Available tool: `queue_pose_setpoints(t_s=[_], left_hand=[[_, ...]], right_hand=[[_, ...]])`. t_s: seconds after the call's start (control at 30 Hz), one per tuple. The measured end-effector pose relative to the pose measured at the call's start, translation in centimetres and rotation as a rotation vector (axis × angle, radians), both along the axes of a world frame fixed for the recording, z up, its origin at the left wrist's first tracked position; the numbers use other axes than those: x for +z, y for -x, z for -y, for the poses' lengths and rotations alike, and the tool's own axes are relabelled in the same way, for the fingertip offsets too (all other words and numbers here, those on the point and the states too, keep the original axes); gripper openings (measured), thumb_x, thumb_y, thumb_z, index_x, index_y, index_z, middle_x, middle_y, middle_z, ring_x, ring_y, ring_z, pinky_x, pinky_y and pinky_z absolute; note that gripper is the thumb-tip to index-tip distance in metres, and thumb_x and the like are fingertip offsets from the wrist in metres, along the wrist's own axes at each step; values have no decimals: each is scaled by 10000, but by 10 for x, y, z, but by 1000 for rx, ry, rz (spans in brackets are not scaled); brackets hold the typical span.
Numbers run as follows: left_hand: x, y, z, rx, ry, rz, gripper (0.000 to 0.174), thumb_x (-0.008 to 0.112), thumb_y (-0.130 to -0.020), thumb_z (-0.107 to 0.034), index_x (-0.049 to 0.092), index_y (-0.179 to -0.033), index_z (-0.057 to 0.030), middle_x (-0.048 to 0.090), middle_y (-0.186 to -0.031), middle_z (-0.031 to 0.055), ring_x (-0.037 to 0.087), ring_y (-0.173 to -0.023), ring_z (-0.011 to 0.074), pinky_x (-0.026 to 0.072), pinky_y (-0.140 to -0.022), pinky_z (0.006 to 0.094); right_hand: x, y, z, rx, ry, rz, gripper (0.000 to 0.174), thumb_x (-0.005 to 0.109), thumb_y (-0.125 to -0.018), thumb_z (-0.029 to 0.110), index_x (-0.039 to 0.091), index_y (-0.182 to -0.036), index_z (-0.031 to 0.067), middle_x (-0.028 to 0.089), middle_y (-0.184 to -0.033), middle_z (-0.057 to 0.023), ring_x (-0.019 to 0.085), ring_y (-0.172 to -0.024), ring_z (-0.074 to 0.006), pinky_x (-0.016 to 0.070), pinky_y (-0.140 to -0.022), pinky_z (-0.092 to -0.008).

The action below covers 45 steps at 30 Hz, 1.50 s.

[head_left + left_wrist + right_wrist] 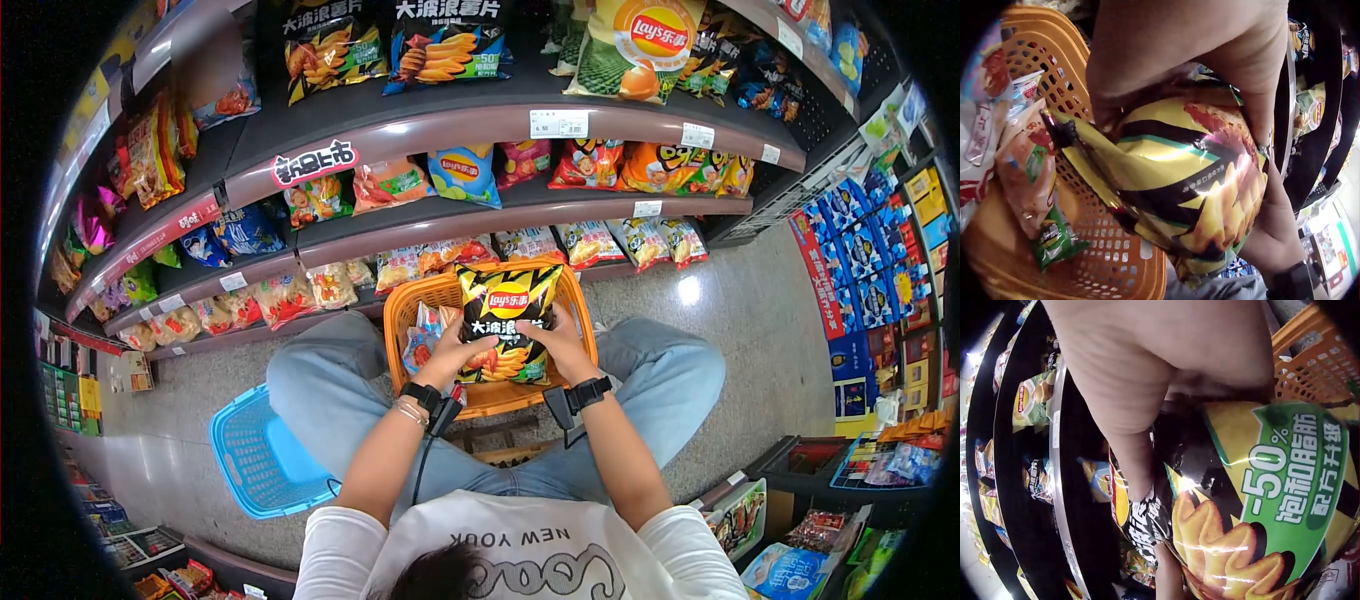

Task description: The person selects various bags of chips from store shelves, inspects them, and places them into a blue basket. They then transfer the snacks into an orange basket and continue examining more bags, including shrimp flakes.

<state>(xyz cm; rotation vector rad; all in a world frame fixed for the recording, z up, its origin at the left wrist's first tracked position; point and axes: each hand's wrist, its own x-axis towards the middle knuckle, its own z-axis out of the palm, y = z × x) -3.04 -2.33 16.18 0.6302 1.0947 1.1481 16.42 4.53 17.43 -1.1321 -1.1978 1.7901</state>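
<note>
A black-and-yellow bag of Lay's potato chips [508, 300] is held upright between both hands, over an orange basket [583, 325] set between the person's legs. The left hand [452, 357] grips its left side and the right hand [562, 347] its right side, thumbs across the front. In the left wrist view the bag [1172, 169] bulges between the two hands. The right wrist view shows its green label and printed chips close up. Inside the basket, left of the bag, lie a pinkish pack [1025, 172] and a small green pack [1057, 240].
A light-blue basket [250, 445] stands on the floor by the left knee. Ahead, curved shelves [420, 130] carry rows of snack bags, including a green Lay's bag [645, 50]. More racks with packaged goods [860, 270] stand at the right, with low displays behind the person.
</note>
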Motion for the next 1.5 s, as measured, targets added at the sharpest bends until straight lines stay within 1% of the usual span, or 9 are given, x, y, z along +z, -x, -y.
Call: queue_pose_setpoints(t_s=[0.27, 0.47, 0.73, 0.8, 0.9, 1.07, 1.23, 1.37, 1.5], left_hand=[[-15, 4, -2, -2, -49, -12, 552, 763, -774, -92, 498, -1252, -17, 613, -1145, 50, 579, -1027, 131, 463, -916, 292], [17, 3, 1, 28, -70, -62, 594, 781, -751, -84, 491, -1264, -8, 609, -1148, 54, 573, -1030, 130, 454, -924, 288], [61, 21, 5, 203, -320, -252, 797, 824, -698, -149, 369, -1330, 23, 529, -1233, 117, 492, -1152, 183, 388, -990, 322], [60, 32, 6, 302, -404, -466, 844, 841, -674, -171, 350, -1331, 26, 517, -1232, 140, 501, -1146, 208, 387, -994, 333], [125, 41, 15, 383, -419, -686, 863, 853, -639, -154, 344, -1316, 13, 512, -1209, 135, 501, -1133, 201, 403, -979, 336], [183, 82, -5, 628, -559, -539, 788, 840, -676, -161, 370, -1281, 22, 535, -1176, 155, 523, -1084, 208, 425, -948, 328], [215, 139, -33, 762, -647, -768, 711, 818, -714, -149, 402, -1254, 53, 540, -1162, 155, 523, -1078, 204, 421, -945, 314], [252, 167, -58, 818, -725, -809, 710, 820, -716, -170, 410, -1248, 58, 543, -1157, 152, 527, -1065, 199, 422, -938, 311], [265, 193, -88, 828, -724, -872, 724, 816, -718, -252, 423, -1238, 64, 570, -1123, 166, 554, -1036, 211, 434, -922, 321]], right_hand=[[-5, -2, 1, 20, 15, -71, 581, 803, -743, 167, 518, -1221, -2, 587, -1162, -93, 550, -1077, -176, 437, -933, -304], [5, -1, 1, 44, 50, -51, 534, 790, -757, 148, 526, -1193, -13, 602, -1140, -80, 566, -1032, -156, 450, -905, -300], [80, 37, -5, 39, -123, -169, 431, 771, -771, 108, 575, -1136, -7, 634, -1079, -43, 590, -955, -121, 472, -855, -281], [107, 50, -9, 71, -181, -150, 443, 771, -770, 106, 566, -1146, -8, 628, -1087, -48, 587, -965, -122, 472, -856, -280], [141, 76, -18, 122, -308, -194, 462, 772, -766, 100, 554, -1158, -6, 618, -1102, -54, 578, -982, -118, 470, -861, -278], [194, 136, -36, 145, -542, -330, 665, 760, -783, 147, 387, -1309, -19, 522, -1233, -103, 497, -1135, -177, 393, -983, -320], [210, 189, -65, 174, -858, -234, 802, 703, -806, 138, 219, -1429, -8, 455, -1328, -169, 455, -1217, -230, 346, -1034, -345], [231, 221, -89, 93, -1080, -108, 820, 696, -779, 101, 208, -1433, 15, 486, -1304, -249, 499, -1208, -346, 391, -1003, -383], [254, 246, -111, 10, -1158, -16, 795, 693, -769, 64, 239, -1420, 23, 544, -1228, -251, 554, -1142, -345, 430, -957, -382]])
